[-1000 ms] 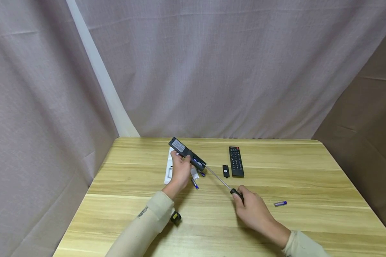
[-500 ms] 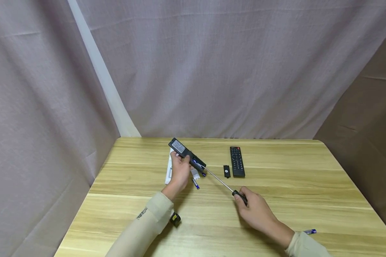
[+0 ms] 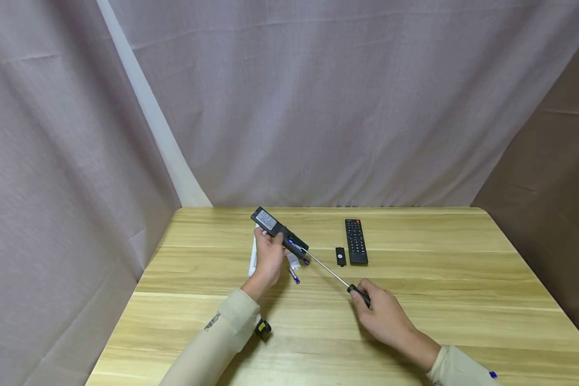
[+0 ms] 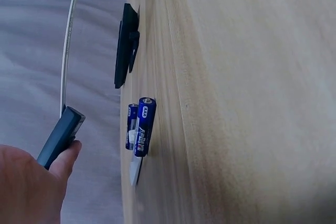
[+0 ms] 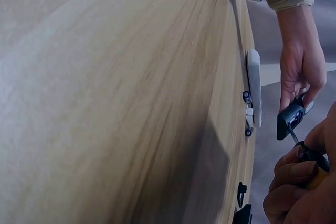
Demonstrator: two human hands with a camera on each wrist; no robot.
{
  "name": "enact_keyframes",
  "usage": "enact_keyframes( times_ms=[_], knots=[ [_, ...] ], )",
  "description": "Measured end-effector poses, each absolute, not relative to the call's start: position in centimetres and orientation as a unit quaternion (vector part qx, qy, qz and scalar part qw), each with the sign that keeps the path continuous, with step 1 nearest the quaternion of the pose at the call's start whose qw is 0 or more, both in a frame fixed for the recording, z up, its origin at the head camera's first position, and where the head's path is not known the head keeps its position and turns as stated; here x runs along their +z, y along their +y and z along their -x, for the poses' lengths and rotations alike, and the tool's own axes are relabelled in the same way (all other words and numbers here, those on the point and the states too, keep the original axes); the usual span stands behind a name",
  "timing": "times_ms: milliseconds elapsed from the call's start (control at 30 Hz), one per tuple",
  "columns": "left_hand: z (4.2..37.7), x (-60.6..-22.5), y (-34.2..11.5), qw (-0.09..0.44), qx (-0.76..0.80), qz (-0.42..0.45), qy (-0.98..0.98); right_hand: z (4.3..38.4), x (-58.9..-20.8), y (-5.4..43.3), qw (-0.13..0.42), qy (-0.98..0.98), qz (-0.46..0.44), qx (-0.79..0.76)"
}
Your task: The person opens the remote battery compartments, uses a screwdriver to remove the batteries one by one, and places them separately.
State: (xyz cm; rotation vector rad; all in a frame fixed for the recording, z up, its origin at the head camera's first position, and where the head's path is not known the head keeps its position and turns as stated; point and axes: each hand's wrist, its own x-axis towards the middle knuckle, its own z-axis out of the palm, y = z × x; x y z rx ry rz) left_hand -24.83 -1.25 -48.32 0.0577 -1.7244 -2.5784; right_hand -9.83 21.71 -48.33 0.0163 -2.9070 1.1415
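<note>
Pale wood-grain tabletop (image 3: 415, 289) spans the head view's bottom; at centre, the left hand (image 3: 268, 261) grips a black plastic remote (image 3: 280, 229), the right hand (image 3: 383, 316) a steel-shafted screwdriver (image 3: 330, 271), tip near the remote's blue battery (image 3: 296, 245); a slip could fling it out. Left wrist view: two loose blue AAA batteries (image 4: 145, 127) lie centre-left. Right wrist view: curled fingers partly hide the screwdriver.

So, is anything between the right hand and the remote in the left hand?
Only the screwdriver in the right hand, spanning the gap to the remote in the left hand; nothing else visible stands in the way.
</note>
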Motion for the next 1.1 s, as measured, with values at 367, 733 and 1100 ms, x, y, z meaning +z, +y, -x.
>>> enact_keyframes(
  times_ms=[367, 733, 1100],
  knots=[
    [24.7, -48.2, -1.1, 0.009, -0.832, -0.010, -0.555, 10.1, -48.1, 22.0, 0.000, -0.930, -0.003, 0.368],
    [24.8, -47.9, -1.3, 0.022, -0.825, -0.007, -0.565, 10.1, -47.7, 22.0, 0.003, -0.930, -0.006, 0.367],
    [24.8, -47.4, -1.4, 0.022, -0.834, 0.016, -0.550, 9.5, -46.5, 21.9, 0.017, -0.927, -0.023, 0.373]
  ],
)
